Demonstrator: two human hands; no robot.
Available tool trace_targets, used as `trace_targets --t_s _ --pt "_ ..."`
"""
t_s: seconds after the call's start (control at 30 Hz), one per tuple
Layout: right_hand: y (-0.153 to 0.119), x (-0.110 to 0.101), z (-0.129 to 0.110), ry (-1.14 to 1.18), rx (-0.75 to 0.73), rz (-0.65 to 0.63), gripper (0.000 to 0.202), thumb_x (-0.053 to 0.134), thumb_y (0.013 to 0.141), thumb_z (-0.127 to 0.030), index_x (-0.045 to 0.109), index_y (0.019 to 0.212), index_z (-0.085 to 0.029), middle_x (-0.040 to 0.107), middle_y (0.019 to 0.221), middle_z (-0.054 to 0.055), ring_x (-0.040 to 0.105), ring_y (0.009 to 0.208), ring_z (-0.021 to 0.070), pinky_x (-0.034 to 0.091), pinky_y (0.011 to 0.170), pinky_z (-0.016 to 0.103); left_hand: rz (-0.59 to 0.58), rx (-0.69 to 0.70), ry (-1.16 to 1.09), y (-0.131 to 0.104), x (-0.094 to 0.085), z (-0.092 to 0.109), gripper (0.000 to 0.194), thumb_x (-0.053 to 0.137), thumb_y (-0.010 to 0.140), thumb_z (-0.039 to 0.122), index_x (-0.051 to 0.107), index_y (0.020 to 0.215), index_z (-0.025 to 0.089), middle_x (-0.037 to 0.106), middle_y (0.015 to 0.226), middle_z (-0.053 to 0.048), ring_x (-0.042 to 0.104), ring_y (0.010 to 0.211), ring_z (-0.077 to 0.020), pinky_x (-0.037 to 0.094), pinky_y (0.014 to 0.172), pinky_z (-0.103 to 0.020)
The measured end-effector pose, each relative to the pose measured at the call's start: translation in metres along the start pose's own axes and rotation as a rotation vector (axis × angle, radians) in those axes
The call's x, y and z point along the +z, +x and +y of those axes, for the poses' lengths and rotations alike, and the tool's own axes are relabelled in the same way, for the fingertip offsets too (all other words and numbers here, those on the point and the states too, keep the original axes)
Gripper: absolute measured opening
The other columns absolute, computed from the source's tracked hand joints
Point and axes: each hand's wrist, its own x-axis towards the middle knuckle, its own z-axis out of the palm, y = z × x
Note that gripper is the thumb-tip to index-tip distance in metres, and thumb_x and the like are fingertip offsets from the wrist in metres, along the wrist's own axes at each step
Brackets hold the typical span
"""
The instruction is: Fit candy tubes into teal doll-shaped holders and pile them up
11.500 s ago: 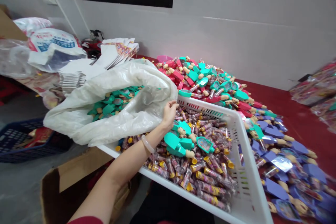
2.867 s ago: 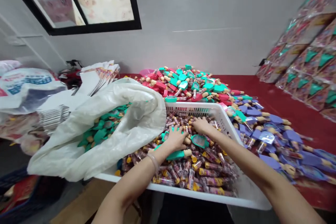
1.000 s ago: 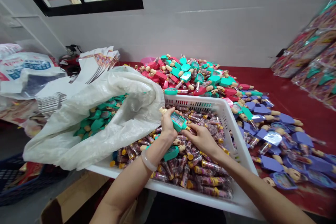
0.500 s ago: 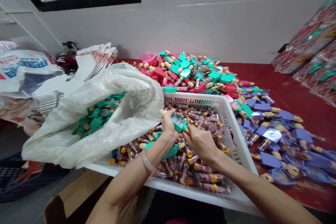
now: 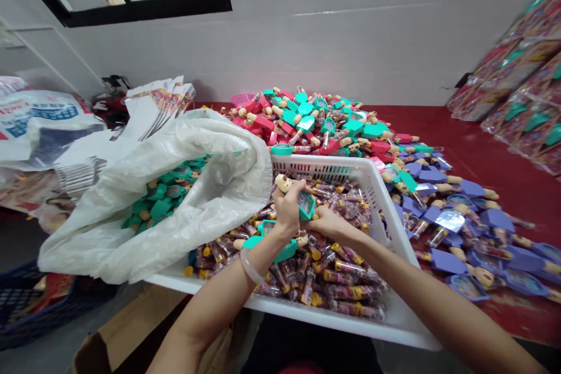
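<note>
In my left hand [image 5: 288,205] is a green popsicle-shaped toy [image 5: 305,204] with a clear window and a pale animal-head piece at its top. The fingers of my right hand [image 5: 326,223] close at the toy's lower end, partly hidden behind it. Both hands are above a white plastic basket [image 5: 401,257] full of small clear candy tubes [image 5: 346,292] with yellow caps. More green toys [image 5: 284,252] lie on the tubes under my left forearm.
An open whitish sack [image 5: 109,245] of green pieces [image 5: 162,207] leans over the basket's left side. Red and green toys [image 5: 307,123] are heaped behind, purple ones [image 5: 471,228] at right on the red table [image 5: 432,120]. Packaged stacks [image 5: 521,82] stand far right; a cardboard box [image 5: 127,327] below left.
The green toy has turned more upright and its animal head shows more. My right hand has shifted slightly, its fingers now reaching behind the toy's lower end.
</note>
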Motion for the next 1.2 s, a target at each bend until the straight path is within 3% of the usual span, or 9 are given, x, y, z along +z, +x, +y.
trace_targets --t_s 0.2,0.43,0.6,0.73,0.83,0.9,1.0,1.07,1.2 --pt "0.001 -0.006 -0.011 -0.595 0.011 0.365 0.012 0.056 0.075 -0.021 0.062 0.066 -0.018 0.067 0.066 0.006 0.062 0.063 0.0188 0.036 0.054 0.024 0.106 -0.029 -0.108 0.008 0.001 -0.011 0.026 0.065 0.072 0.034 0.060 0.057 0.014 0.062 0.059 -0.002 0.057 0.056 -0.0123 0.045 0.061 -0.024" --pt "-0.010 -0.001 -0.022 -1.078 0.057 0.498 0.018 0.050 0.086 -0.018 0.065 0.095 -0.015 0.072 0.079 0.016 0.070 0.075 0.0249 0.044 0.062 0.029 0.322 -0.295 -0.321 0.011 0.004 -0.013 0.026 0.068 0.068 0.036 0.053 0.065 0.016 0.059 0.058 0.001 0.056 0.052 -0.0117 0.047 0.060 -0.026" --pt "-0.012 -0.002 -0.024 -0.705 0.064 0.309 0.006 0.058 0.074 -0.019 0.056 0.068 -0.019 0.064 0.063 0.007 0.061 0.060 0.0198 0.040 0.055 0.027 0.267 -0.168 -0.181 0.000 0.006 -0.009 0.022 0.066 0.067 0.032 0.053 0.060 0.016 0.057 0.056 0.001 0.054 0.051 -0.0107 0.044 0.059 -0.024" --pt "-0.016 -0.009 -0.020 0.083 0.169 -0.239 0.031 0.057 0.068 -0.025 0.031 0.052 -0.024 0.030 0.038 -0.008 0.025 0.036 0.0069 0.022 0.038 0.021 -0.012 -0.174 -0.172 -0.009 0.006 0.000 0.019 0.065 0.066 0.028 0.054 0.056 0.015 0.055 0.054 -0.001 0.053 0.050 -0.0107 0.043 0.057 -0.024" --pt "-0.019 -0.013 -0.017 0.308 0.196 -0.561 0.035 0.055 0.068 -0.032 0.026 0.050 -0.024 0.025 0.037 -0.010 0.016 0.035 0.0051 0.018 0.036 0.020 -0.187 -0.291 -0.251 -0.008 0.005 0.006 0.017 0.065 0.065 0.024 0.053 0.057 0.016 0.056 0.056 -0.001 0.053 0.051 -0.0117 0.042 0.056 -0.025" --pt "-0.018 -0.012 -0.016 0.215 0.126 -0.428 0.033 0.055 0.070 -0.035 0.031 0.051 -0.024 0.029 0.038 -0.009 0.022 0.035 0.0063 0.022 0.037 0.020 -0.166 -0.303 -0.249 -0.002 0.003 0.009 0.014 0.065 0.063 0.022 0.054 0.058 0.015 0.057 0.057 -0.001 0.054 0.052 -0.0119 0.043 0.057 -0.026" --pt "-0.013 -0.007 -0.015 -0.195 -0.071 0.186 0.021 0.057 0.075 -0.033 0.045 0.062 -0.021 0.046 0.050 -0.004 0.041 0.046 0.0103 0.030 0.045 0.021 0.055 -0.278 -0.236 0.010 -0.002 0.009 0.010 0.063 0.063 0.021 0.055 0.061 0.015 0.059 0.058 0.000 0.055 0.053 -0.0113 0.044 0.059 -0.025" --pt "-0.012 -0.002 -0.016 -0.377 -0.160 0.394 0.018 0.057 0.078 -0.031 0.049 0.066 -0.021 0.052 0.058 -0.001 0.046 0.053 0.0119 0.031 0.049 0.022 0.123 -0.310 -0.264 0.015 -0.005 0.009 0.008 0.059 0.063 0.020 0.054 0.059 0.015 0.058 0.056 0.000 0.054 0.052 -0.0106 0.045 0.059 -0.025" --pt "-0.018 0.008 -0.013 -0.030 -0.104 -0.008 0.039 0.057 0.082 -0.037 0.039 0.051 -0.022 0.039 0.045 -0.004 0.034 0.043 0.0088 0.026 0.044 0.024 -0.041 -0.388 -0.278 0.021 -0.009 0.010 0.013 0.056 0.064 0.021 0.052 0.053 0.015 0.055 0.053 -0.001 0.051 0.049 -0.0107 0.043 0.056 -0.024"
